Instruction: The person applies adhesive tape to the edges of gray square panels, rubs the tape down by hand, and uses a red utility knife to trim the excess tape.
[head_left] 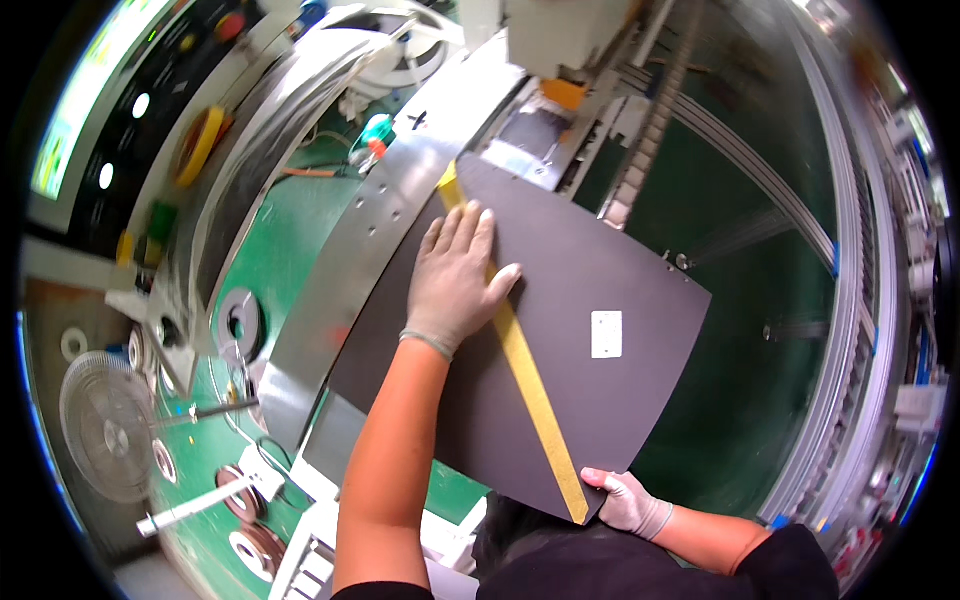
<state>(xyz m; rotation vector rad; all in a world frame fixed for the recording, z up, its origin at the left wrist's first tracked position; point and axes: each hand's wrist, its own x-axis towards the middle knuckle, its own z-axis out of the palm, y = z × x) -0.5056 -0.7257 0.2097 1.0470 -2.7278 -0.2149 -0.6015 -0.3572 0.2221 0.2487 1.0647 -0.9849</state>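
Dark panel (560, 330) | left hand (455, 275) flat on yellow strip (530, 385) | right hand (625, 500) grips near edge

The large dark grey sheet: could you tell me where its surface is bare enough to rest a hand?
The dark grey sheet is bare right of the yellow tape strip, around the small white label. The gloved left hand presses the strip's upper part; the right hand grips the near corner.

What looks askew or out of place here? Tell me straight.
The yellow strip runs diagonally across the dark panel rather than along an edge. The left hand presses flat over it; the right hand grips the panel's near corner. Nothing looks spilled or damaged.
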